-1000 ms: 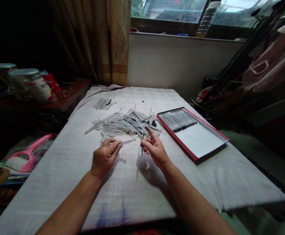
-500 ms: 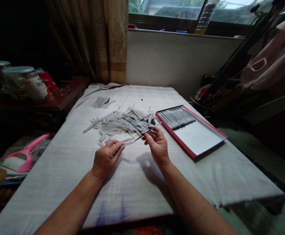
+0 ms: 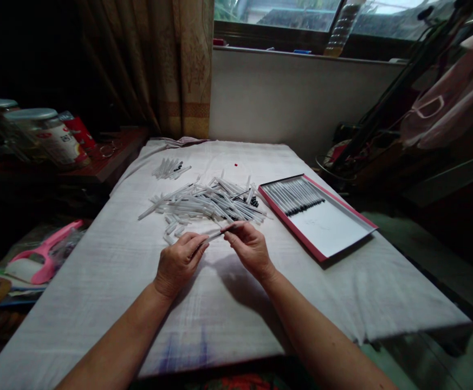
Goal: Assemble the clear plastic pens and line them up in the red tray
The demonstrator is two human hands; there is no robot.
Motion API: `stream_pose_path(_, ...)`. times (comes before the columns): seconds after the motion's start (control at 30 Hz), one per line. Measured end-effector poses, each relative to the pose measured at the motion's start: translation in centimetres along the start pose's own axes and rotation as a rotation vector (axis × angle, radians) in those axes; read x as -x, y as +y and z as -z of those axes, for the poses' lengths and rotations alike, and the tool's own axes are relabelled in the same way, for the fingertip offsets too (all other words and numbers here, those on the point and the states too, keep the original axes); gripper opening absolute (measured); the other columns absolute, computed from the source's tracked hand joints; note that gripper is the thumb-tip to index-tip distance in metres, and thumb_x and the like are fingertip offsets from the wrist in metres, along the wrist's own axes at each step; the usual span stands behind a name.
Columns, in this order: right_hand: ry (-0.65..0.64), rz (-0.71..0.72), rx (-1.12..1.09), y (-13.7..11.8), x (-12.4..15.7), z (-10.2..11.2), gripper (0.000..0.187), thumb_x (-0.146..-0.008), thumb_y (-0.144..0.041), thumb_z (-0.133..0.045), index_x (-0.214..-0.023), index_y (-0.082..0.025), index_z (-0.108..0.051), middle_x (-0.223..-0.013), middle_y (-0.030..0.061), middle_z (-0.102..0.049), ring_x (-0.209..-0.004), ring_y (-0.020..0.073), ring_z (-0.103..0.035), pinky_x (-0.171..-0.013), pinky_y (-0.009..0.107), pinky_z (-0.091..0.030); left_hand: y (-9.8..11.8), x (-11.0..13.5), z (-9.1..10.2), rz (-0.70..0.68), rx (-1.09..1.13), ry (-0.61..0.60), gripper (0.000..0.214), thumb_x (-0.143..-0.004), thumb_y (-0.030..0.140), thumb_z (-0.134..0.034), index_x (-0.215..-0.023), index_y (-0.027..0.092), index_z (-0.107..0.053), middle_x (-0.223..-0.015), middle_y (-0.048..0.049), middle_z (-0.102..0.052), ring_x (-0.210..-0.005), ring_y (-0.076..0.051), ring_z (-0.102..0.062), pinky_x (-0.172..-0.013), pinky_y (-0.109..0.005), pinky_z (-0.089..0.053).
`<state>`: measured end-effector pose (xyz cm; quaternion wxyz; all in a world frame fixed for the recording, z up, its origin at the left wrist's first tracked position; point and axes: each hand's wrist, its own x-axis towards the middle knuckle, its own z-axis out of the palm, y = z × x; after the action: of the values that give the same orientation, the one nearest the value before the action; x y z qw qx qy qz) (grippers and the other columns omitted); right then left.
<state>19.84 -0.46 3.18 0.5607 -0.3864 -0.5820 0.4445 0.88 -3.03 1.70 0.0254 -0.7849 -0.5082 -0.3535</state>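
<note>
Fingers of the left hand (image 3: pixel 179 263) pinch a clear tube (image 3: pixel 213 237); the right hand's (image 3: pixel 250 248) close on a dark refill (image 3: pixel 221 233) at the tube's end, near the pile (image 3: pixel 203 203).

Left forearm (image 3: pixel 118 330) and right forearm (image 3: pixel 315 325) were both bare, angled forward and in toward each other. Left hand (image 3: pixel 180 262) was kinda pinched, back facing up; right hand (image 3: pixel 249 249) was pinching too, thumb side showing. Pretty close together, just not touching.
</note>
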Motion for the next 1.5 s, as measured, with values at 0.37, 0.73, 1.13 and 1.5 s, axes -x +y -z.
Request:
stream_pose_path(0.37,-0.085,-0.046,0.731,0.7,-6.2,5.1,0.023,-0.081,-0.021,-0.059,-0.098,-0.021,-0.074,-0.096,0.0059,-0.075,-0.083,0.0188,-0.067,-0.079,0.032,-0.052,-0.8,-0.4,0.2,0.042,0.078,0.193,0.021,-0.095,0.031,-0.049,-0.104,0.02,-0.065,-0.095,-0.0055,-0.073,-0.088,-0.018,-0.069,-0.082,-0.027,-0.054)
stream_pose_path(0.73,-0.172,-0.342,1.537,2.5,-12.6,8.0,0.028,-0.087,-0.022,-0.055,-0.103,-0.012,-0.075,-0.107,0.0189,-0.072,-0.104,0.0265,-0.066,-0.084,0.029,-0.046,-1.3,-0.4,0.2,0.112,0.101,0.14,0.023,-0.095,0.035,-0.049,-0.103,0.02,-0.065,-0.095,-0.0058,-0.072,-0.088,-0.018,-0.068,-0.08,-0.028,-0.055)
stream_pose_path(1.13,-0.107,-0.336,1.514,3.1,-12.7,8.3,0.031,-0.083,-0.028,-0.055,-0.108,-0.019,-0.072,-0.109,0.0128,-0.073,-0.101,0.0253,-0.066,-0.079,0.029,-0.047,-1.2,-0.3,0.0,0.08,0.119,0.123,0.021,-0.094,0.032,-0.051,-0.103,0.021,-0.066,-0.095,-0.0056,-0.072,-0.089,-0.018,-0.069,-0.08,-0.027,-0.055)
stream_pose_path(1.5,-0.1,-0.31,1.366,4.2,-12.6,8.2,0.028,-0.08,-0.025,-0.061,-0.104,-0.021,-0.074,-0.102,0.0079,-0.075,-0.095,0.0227,-0.067,-0.077,0.027,-0.047,-1.0,-0.4,0.1,0.069,0.125,0.09,0.022,-0.095,0.032,-0.049,-0.101,0.02,-0.066,-0.093,-0.0058,-0.072,-0.087,-0.017,-0.068,-0.079,-0.027,-0.054)
